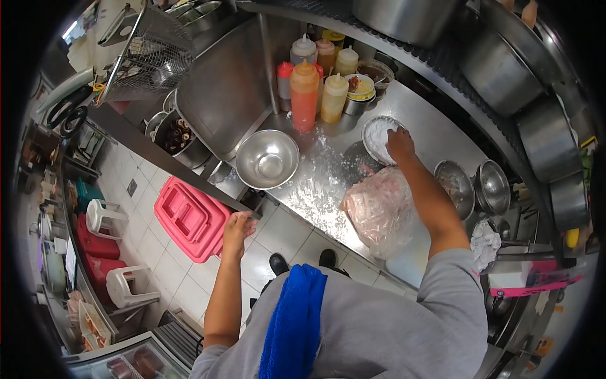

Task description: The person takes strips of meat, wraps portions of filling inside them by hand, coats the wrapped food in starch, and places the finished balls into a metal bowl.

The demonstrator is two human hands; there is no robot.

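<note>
My right hand [401,144] reaches into a bowl of white powder [379,136] on the steel counter [315,202]; its fingers are bunched at the powder, and what they hold is hidden. Below that bowl lies a clear plastic bag of pale pink meat [380,205], under my right forearm. My left hand [238,230] hangs off the counter's near edge, above the floor and beside the pink lid [192,218]. Its fingers are partly curled, and whether anything is in them is unclear. An empty steel bowl [267,159] sits at the counter's left.
Squeeze bottles [304,95] stand at the back beside a small container of chopped food [360,87]. More metal bowls [454,189] are to the right. Large pots [505,66] line the shelf overhead. A wire basket [151,57] hangs at upper left. White powder is scattered over the counter.
</note>
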